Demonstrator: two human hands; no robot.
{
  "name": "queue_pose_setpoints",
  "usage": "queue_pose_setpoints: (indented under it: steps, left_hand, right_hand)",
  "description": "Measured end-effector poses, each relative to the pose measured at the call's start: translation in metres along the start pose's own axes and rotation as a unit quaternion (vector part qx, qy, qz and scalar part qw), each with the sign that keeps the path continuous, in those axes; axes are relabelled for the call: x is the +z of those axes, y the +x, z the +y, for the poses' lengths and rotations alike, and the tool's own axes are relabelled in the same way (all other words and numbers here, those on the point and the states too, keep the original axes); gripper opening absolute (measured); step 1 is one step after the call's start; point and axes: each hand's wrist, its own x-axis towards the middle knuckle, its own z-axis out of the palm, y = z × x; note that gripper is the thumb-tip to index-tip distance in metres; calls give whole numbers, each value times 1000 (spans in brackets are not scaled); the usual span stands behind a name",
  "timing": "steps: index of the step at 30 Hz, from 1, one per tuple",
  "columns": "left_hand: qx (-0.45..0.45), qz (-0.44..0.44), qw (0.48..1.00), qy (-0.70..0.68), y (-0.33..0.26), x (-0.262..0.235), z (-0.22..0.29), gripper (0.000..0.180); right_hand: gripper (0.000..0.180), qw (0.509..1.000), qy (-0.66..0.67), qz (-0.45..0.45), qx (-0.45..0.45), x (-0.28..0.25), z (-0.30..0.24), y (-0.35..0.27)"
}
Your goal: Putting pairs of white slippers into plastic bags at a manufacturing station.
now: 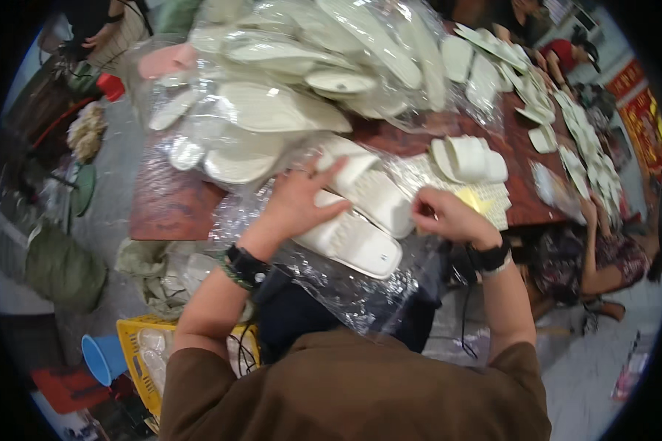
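A pair of white slide slippers (371,202) lies on a clear plastic bag (320,268) at the table's near edge, partly on the plastic. My left hand (301,198) rests over the slippers' strap side with its fingers spread. To the right of the pair, my right hand (449,217) is curled, thumb and fingers pinched together; whatever they hold, if anything, is too small to make out. Just beyond the right hand lies a yellow piece of paper (476,200) on a stack of cream textured sheets (499,214). Another pair of white slippers (469,160) sits on that stack.
A large pile of bagged white slippers (287,106) covers the far left of the reddish-brown table (173,213). More loose slippers (533,95) line the right side, where other people work. A yellow crate (136,360) and a blue bucket (103,359) stand at lower left.
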Motion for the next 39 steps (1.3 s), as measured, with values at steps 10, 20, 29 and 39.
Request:
queue_pose_setpoints:
  steps: [10, 20, 29, 39]
  left_hand:
    - [23, 15, 1000, 7, -6, 7, 10, 76]
    - [9, -7, 1000, -7, -5, 5, 7, 75]
    - [9, -11, 1000, -7, -3, 3, 8, 75]
    - [47, 56, 997, 34, -5, 10, 4, 75]
  right_hand:
    - [16, 985, -126, -99, -65, -10, -10, 48]
    - [22, 967, -198, -156, -20, 0, -10, 87]
    - [20, 969, -208, -127, -40, 7, -5, 88]
    - [18, 985, -152, 33, -73, 16, -4, 71]
